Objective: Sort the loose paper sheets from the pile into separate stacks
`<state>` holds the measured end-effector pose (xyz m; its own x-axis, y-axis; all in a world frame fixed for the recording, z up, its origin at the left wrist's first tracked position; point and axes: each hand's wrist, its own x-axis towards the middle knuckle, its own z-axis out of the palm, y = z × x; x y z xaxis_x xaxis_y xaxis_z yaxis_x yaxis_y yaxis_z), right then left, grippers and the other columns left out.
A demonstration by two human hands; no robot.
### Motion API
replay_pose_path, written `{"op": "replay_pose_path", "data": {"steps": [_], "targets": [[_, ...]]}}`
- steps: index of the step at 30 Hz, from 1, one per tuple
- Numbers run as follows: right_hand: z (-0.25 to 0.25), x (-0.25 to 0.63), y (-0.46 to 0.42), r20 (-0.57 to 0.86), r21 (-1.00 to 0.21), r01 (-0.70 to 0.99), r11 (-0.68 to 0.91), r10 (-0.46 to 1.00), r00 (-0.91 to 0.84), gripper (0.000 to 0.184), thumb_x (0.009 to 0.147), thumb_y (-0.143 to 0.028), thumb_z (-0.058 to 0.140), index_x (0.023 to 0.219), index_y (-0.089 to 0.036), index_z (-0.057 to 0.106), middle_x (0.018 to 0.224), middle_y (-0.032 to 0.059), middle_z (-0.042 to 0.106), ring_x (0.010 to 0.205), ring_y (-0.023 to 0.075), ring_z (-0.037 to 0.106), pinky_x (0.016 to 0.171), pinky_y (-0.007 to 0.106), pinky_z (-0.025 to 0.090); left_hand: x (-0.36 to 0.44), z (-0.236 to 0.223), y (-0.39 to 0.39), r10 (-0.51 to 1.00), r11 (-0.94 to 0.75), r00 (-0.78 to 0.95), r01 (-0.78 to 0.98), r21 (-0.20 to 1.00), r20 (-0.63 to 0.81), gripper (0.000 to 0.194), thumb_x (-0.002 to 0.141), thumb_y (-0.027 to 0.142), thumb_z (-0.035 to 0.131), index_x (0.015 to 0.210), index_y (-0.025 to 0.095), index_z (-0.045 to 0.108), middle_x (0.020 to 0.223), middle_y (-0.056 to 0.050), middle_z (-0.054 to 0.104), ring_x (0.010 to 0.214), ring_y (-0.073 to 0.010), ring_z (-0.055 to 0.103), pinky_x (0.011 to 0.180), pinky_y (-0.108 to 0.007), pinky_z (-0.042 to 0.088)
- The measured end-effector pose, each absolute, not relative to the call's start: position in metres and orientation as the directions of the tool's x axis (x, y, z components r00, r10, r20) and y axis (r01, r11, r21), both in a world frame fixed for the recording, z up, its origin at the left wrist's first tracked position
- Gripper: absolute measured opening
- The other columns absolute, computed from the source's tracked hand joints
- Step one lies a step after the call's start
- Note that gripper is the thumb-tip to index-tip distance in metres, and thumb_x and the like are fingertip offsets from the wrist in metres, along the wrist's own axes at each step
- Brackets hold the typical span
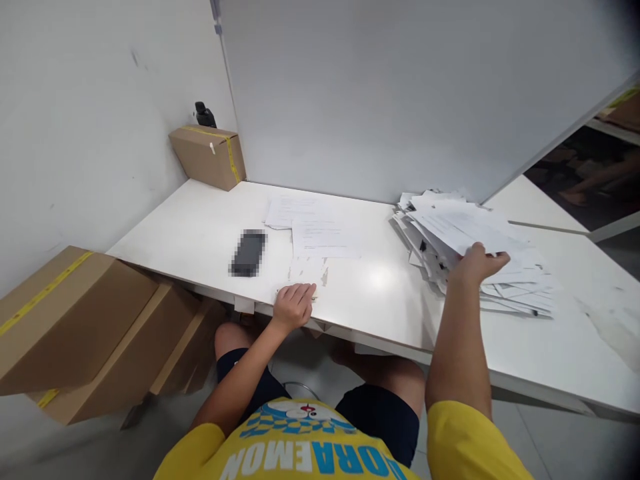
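Note:
My right hand (475,265) is at the near side of a messy pile of papers (515,299) on the right of the white desk. Its fingers close on the near edge of the top printed sheet (450,223), which is raised at a slant; part of the grip is hidden. My left hand (294,305) rests on the desk's front edge, fingers side by side and lying flat, with nothing visible in it. Beyond it lie two overlapping lots of printed paper, a nearer sheet (325,239) and a farther small stack (280,211).
A dark, pixelated phone-like object (249,253) lies left of the printed sheets. A taped cardboard box (207,157) stands in the back left corner, a black bottle (205,115) behind it. More cardboard boxes (75,313) stand left of the desk (370,300). A grey partition (400,93) rises behind.

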<state>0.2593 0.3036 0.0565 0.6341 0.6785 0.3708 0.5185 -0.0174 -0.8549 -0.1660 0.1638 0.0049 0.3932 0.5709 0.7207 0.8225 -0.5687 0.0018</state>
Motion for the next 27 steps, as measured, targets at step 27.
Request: {"op": "replay_pose_path", "data": {"steps": [27], "targets": [[0.036, 0.083, 0.258, 0.229, -0.243, 0.908, 0.343, 0.929, -0.289, 0.038, 0.098, -0.04, 0.043, 0.123, -0.017, 0.059, 0.131, 0.0169, 0.064, 0.117, 0.0319, 0.061, 0.092, 0.042, 0.048, -0.168, 0.003, 0.166, 0.503, -0.567, 0.373, 0.823, -0.028, 0.78, 0.044, 0.088, 0.02, 0.047, 0.13, 0.018, 0.062, 0.109, -0.009, 0.076, 0.097, -0.0215, 0.07, 0.083, -0.036, 0.046]]}}
